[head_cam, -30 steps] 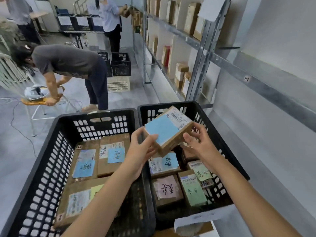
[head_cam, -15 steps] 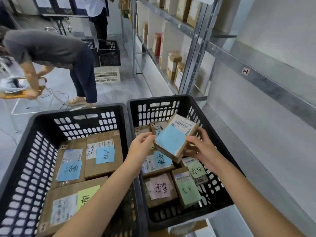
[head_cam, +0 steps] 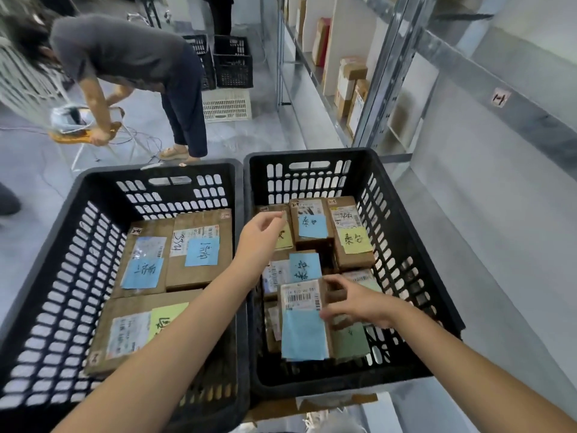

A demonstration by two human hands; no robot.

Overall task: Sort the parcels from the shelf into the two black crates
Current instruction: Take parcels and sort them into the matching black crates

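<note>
Two black crates stand side by side in front of me. The left crate [head_cam: 156, 173] holds three flat brown parcels with blue and yellow notes. The right crate [head_cam: 312, 155] holds several smaller parcels with blue, yellow and green notes. A parcel with a barcode label and a blank blue note [head_cam: 304, 334] lies on top of the others at the front of the right crate. My right hand [head_cam: 359, 303] pinches its right edge with thumb and fingers. My left hand [head_cam: 262, 235] hovers over the right crate's left side, fingers loosely curled, holding nothing.
The metal shelf [head_cam: 387, 57] runs along the right with more boxes [head_cam: 351, 79] on it. A person [head_cam: 125, 57] bends over a stool on the floor ahead left. Black crates [head_cam: 232, 62] and a white basket [head_cam: 226, 106] sit on the floor further back.
The blue-note parcel has come down from above the right crate and now lies on the parcels at its front. My left hand has let go of it and drawn back.
</note>
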